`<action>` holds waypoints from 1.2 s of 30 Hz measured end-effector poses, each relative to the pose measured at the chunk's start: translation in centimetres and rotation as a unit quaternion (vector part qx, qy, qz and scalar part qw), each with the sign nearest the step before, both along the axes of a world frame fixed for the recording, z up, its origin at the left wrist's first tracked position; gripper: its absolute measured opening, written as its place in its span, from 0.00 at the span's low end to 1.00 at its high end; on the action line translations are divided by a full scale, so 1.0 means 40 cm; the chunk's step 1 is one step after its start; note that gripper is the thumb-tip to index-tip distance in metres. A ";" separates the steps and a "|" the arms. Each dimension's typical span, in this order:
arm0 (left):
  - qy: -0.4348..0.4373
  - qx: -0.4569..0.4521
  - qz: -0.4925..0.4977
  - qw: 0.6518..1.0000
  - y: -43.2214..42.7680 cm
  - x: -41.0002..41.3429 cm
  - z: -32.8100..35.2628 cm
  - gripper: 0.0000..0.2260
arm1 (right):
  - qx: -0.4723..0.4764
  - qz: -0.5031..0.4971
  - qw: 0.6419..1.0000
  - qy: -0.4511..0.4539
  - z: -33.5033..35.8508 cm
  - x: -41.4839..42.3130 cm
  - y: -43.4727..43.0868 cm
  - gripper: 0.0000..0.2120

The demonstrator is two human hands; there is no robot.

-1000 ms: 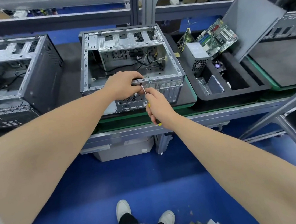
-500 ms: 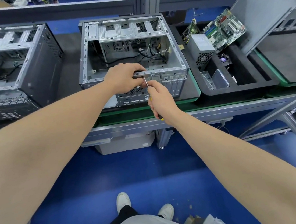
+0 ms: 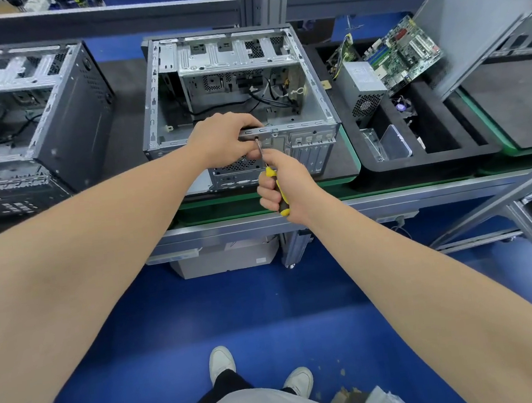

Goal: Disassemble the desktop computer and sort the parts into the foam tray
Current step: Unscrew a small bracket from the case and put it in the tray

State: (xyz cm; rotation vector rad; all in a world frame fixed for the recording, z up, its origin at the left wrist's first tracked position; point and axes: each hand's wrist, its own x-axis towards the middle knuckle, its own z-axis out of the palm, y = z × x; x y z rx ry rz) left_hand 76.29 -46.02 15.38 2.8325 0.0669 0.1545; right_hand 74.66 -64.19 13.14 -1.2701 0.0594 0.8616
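An open silver computer case lies on its side on the bench, with loose cables inside at the back. My left hand grips the near top rail of the case, over the rear fan grille. My right hand grips a yellow and black screwdriver, its shaft pointing up at the rail just beside my left fingers. To the right stands the black foam tray, holding a grey power supply, a green motherboard and a clear plastic part.
A second dark computer case lies on the bench at the left. A grey side panel leans up at the right, above the tray. The bench's metal front edge runs below my hands; blue floor and my shoes are underneath.
My right hand slid down the screwdriver, so the yellow handle now shows above my fist. My left hand stays on the rail. The view has shifted slightly.
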 end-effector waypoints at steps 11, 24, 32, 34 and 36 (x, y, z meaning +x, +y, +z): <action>0.029 -0.030 -0.001 0.999 0.003 0.001 0.015 0.19 | 0.032 -0.033 0.994 0.101 0.053 -0.010 0.025 0.11; 0.033 -0.030 0.000 0.999 0.002 0.001 0.012 0.19 | -0.325 0.025 0.897 -0.299 0.050 0.001 0.050 0.12; 0.057 -0.099 0.024 0.993 -0.004 0.000 0.025 0.18 | -0.444 0.040 0.780 -0.440 0.026 -0.005 0.040 0.10; 0.056 -0.113 0.025 0.992 -0.004 -0.002 0.027 0.17 | -0.407 0.034 0.818 -0.406 0.038 0.001 0.038 0.13; 0.050 -0.106 0.020 0.993 -0.004 -0.005 0.027 0.16 | -0.344 0.021 0.888 -0.305 0.051 0.006 0.041 0.15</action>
